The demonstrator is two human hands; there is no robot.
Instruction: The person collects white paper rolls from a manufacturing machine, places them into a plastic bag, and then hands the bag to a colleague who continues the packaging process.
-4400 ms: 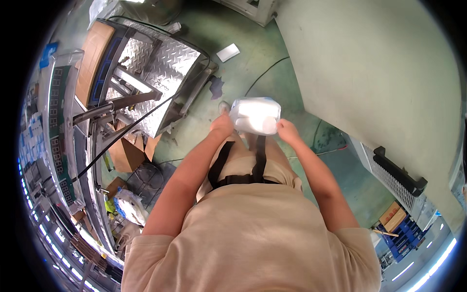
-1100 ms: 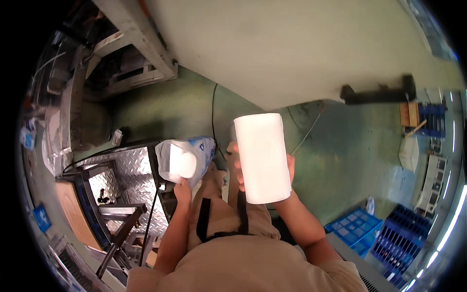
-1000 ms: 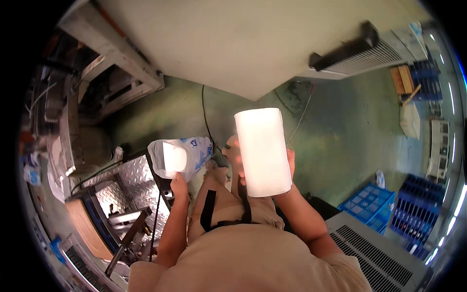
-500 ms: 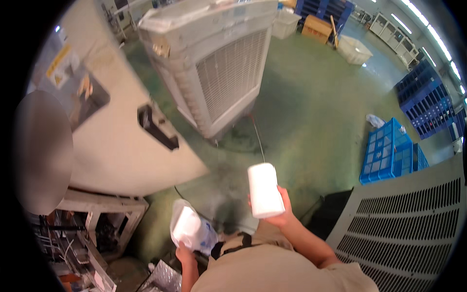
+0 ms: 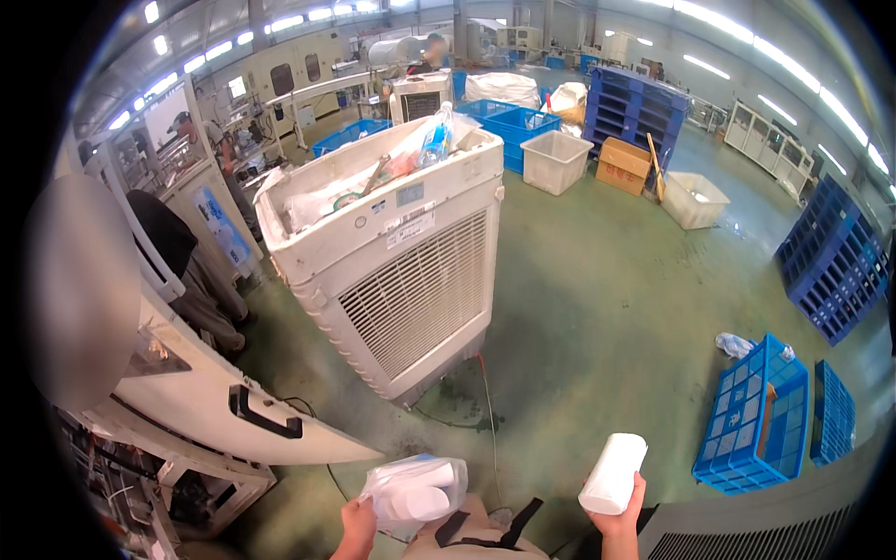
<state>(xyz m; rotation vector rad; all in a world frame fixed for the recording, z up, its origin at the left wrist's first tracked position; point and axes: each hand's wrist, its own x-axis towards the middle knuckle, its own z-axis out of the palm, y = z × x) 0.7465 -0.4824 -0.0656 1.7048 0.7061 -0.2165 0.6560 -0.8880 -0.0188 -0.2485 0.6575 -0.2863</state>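
Note:
My right hand [image 5: 623, 511] is wrapped round the lower side of a white cylindrical roll [image 5: 613, 471], held up in front of me on the right. Its outside is plain white; I cannot tell if it is paper or something else. Closed on the edge of a clear plastic bag [image 5: 452, 476], my left hand [image 5: 357, 525] holds it at the lower middle. White round-ended rolls [image 5: 422, 505] show inside the bag. The two hands are well apart.
A white air cooler [image 5: 401, 271] stands ahead, its top filled with odds and ends, a bottle among them. To the left is a machine door with a black handle [image 5: 264, 413]. Blue crates [image 5: 747, 420] and pallets [image 5: 835, 257] stand right. People work at the far left.
My view has tilted up, showing more of the hall. The roll in my right hand has shifted right, away from the bag. My left hand still grips the bag.

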